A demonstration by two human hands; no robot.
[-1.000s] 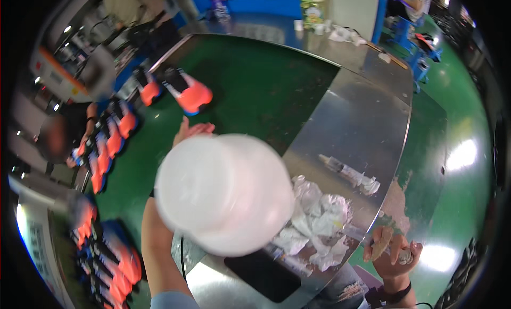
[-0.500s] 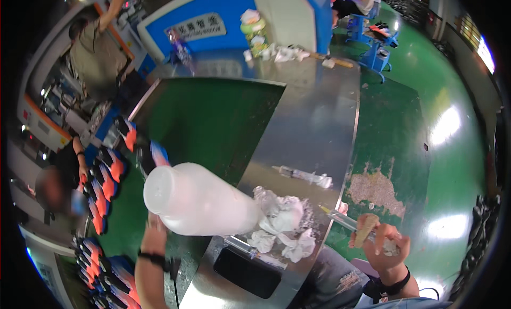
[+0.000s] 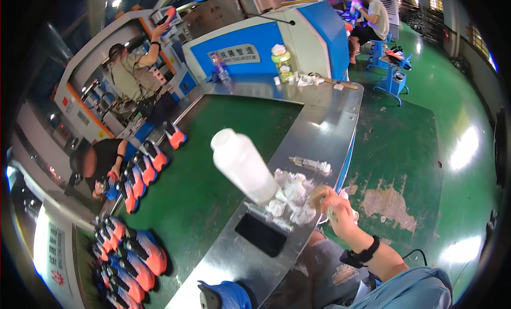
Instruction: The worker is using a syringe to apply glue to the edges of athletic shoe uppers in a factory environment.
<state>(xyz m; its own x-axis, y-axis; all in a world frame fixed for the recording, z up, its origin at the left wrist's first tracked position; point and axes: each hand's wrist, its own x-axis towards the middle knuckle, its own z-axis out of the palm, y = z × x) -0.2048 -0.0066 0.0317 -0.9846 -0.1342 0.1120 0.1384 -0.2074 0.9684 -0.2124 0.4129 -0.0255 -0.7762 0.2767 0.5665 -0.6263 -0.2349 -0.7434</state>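
My right hand [image 3: 340,213] is at the right edge of the metal table, fingers curled closed beside crumpled white tissues [image 3: 298,192]. A tan wrap or pad [image 3: 321,196] shows at its fingertips. The syringe seen in this hand half a second ago is hidden by the fingers now. Left of the tissues stands a large white plastic bottle [image 3: 245,168]. One syringe [image 3: 310,165] lies beyond the tissues, another [image 3: 269,217] between them and a black phone [image 3: 261,233]. At the bottom edge appears a blue shoe [image 3: 229,295]; my left hand is out of view.
Orange, black and blue shoes [image 3: 141,261] stand in rows along the left of the green belt [image 3: 213,202]. Two people work at the far left near a machine [image 3: 80,96]. A green jar [image 3: 282,64] stands at the table's far end; another person sits farther back.
My left arm has left the view, and the blue shoe has appeared at the bottom. My right hand has moved left to the table's edge by the tissues. The view has shifted.
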